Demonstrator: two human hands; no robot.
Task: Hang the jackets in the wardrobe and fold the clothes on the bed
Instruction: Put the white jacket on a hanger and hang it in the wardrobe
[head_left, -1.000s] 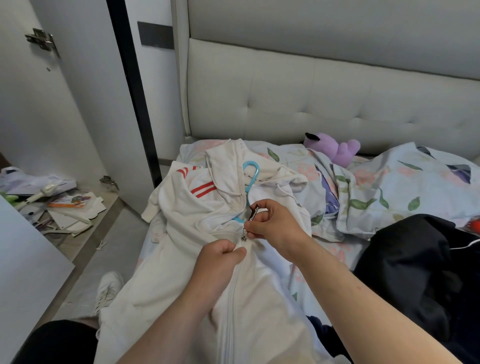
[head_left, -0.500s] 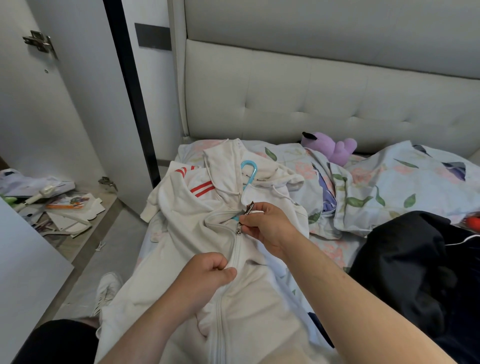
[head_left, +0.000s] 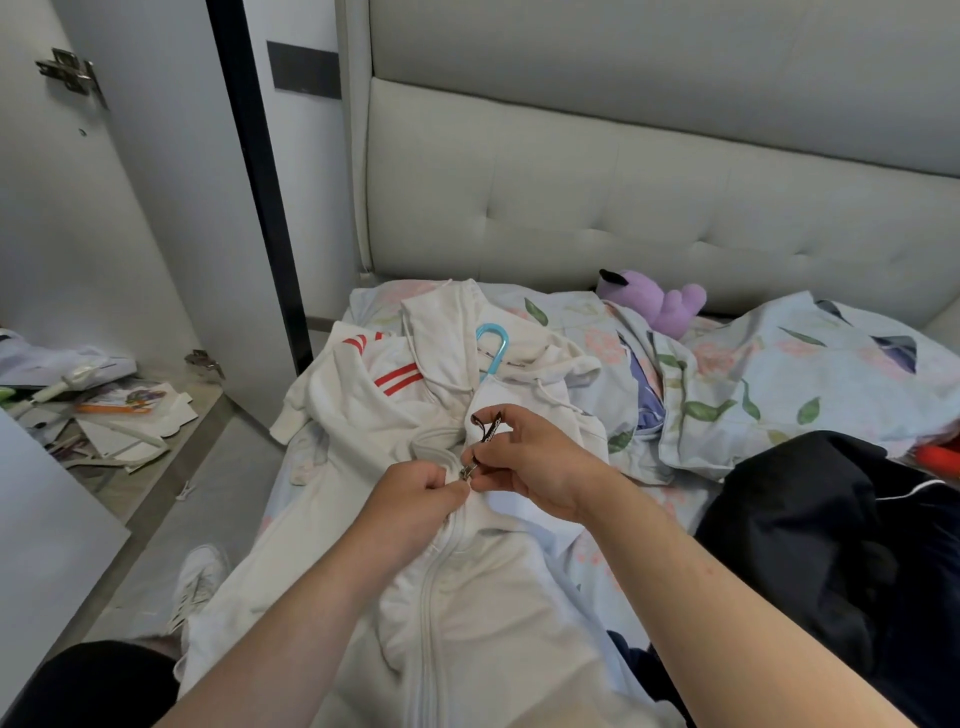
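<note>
At the collar of the white jacket (head_left: 467, 597), zipper pull (head_left: 466, 472): pinched by right hand (head_left: 535, 467) fingers (head_left: 485, 460).
Left hand (head_left: 415, 493): fingers pinch jacket fabric just below the pull.
Blue hanger (head_left: 491, 343): inside the jacket's neck.

Your count, item by item:

- One white zip-up hooded jacket (head_left: 467, 597), which carries two pairs of red stripes.
- One small metal zip slider (head_left: 466, 472), fitted with one black ribbon pull (head_left: 488, 427).
- One light-blue plastic hanger hook (head_left: 491, 345).
- One purple plush toy (head_left: 660, 304).
- One heap of black clothing (head_left: 810, 530). You cannot tell how many garments are in it.
- One floral-print duvet (head_left: 810, 374).
- One white sneaker (head_left: 200, 582).
- Two metal door hinges: upper hinge (head_left: 70, 73), lower hinge (head_left: 205, 359).
- Two bare hands, both yours: left hand (head_left: 415, 499), right hand (head_left: 535, 467).
- One red item (head_left: 940, 460), cut off at the edge and unidentifiable.
</note>
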